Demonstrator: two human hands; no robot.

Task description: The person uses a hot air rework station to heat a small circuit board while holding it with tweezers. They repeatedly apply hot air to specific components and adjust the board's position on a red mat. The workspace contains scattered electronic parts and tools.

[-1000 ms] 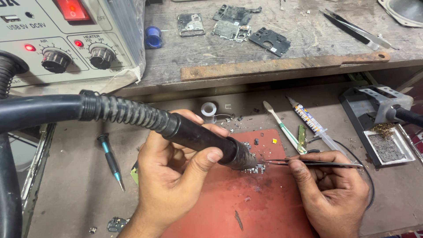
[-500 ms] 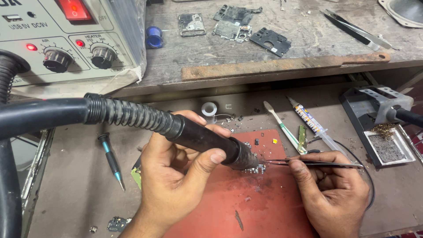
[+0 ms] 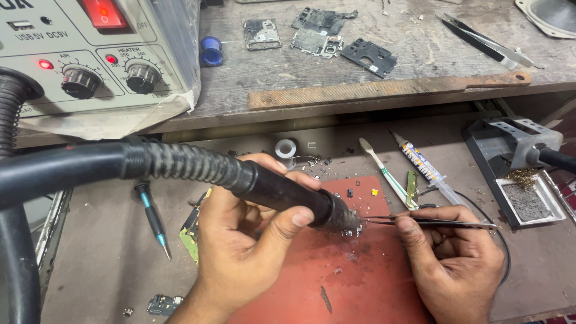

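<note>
Grey tabletop (image 3: 90,252) and red mat (image 3: 336,282) look unchanged from a second ago, hands barely shifted. Left hand (image 3: 240,252) is wrapped around the hot-air wand (image 3: 288,195), lying left-to-right, nozzle pointing right. Right hand (image 3: 456,252) pinches tweezers (image 3: 432,223), tips pointing left at the nozzle. A screwdriver (image 3: 153,219) lies left, apart.

worn grey table (image 3: 90,264), dusty and scratched, fills the lower view. behind it a raised wooden shelf (image 3: 270,78), grain rough, surface stained. a rusty flat bar (image 3: 384,90) lies along the shelf's front edge. dark gap under the shelf. a metal rail (image 3: 51,228) runs along the table's left side. a red mat (image 3: 360,282) covers the table's middle, speckled with grit. light is even and soft, shadows faint. no wall, floor or window in view.
</note>
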